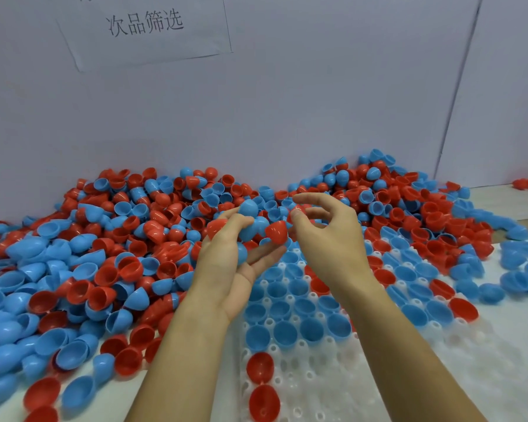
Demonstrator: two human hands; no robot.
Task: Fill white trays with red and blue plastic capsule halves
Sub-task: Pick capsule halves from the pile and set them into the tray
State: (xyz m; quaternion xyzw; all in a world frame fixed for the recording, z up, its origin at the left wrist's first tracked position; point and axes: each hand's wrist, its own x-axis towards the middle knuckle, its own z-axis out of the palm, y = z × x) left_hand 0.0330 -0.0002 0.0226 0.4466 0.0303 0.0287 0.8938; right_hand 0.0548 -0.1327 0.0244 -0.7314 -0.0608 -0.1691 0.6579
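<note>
The head view shows a white tray (409, 376) lying on the table, its far pockets filled with blue and red capsule halves. Above it, the left hand (226, 263), palm up, holds several blue and red halves (247, 226) in curled fingers. The right hand (326, 236) hovers just beside, fingers curled and apart; whether it touches a red half (276, 232) between the hands I cannot tell. A loose pile of halves (104, 239) spreads to the wall, where a paper sign (144, 25) hangs.

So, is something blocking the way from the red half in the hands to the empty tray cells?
Nothing visible. The red half hangs between both hands above the white tray, whose near cells lie open below.
</note>
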